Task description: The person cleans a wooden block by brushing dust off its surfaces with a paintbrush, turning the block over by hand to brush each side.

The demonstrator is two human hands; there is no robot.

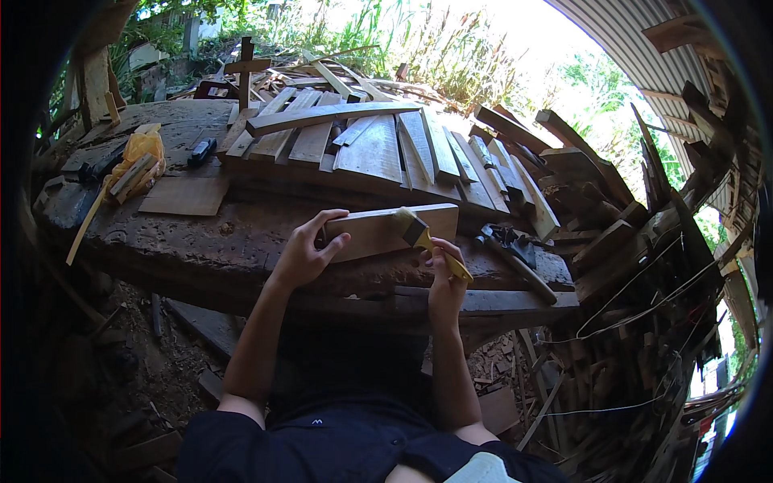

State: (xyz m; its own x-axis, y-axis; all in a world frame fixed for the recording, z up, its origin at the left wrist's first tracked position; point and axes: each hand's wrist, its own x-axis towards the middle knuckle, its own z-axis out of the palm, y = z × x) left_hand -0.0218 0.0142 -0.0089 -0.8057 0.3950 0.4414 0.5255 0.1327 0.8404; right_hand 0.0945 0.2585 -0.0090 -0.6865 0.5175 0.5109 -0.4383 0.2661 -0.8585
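My left hand (306, 251) is closed around the left end of a pale wooden block (372, 235), thumb on the near face and fingers at the top edge. The block is held on edge over the front of the rough workbench (193, 249). My right hand (444, 291) grips a paintbrush (452, 264) by its yellow handle. Its light bristles touch the block near the top edge, right of the middle. Whether the bristles carry any liquid cannot be made out.
Several planks (310, 133) lie across the bench's back. To the right are a long-handled tool (527, 272) and a dark metal tool (513, 241). A yellow plastic bag (145, 153), a small black object (201, 151) and a flat board (183, 196) rest at left. Scrap wood (620, 386) is piled at right.
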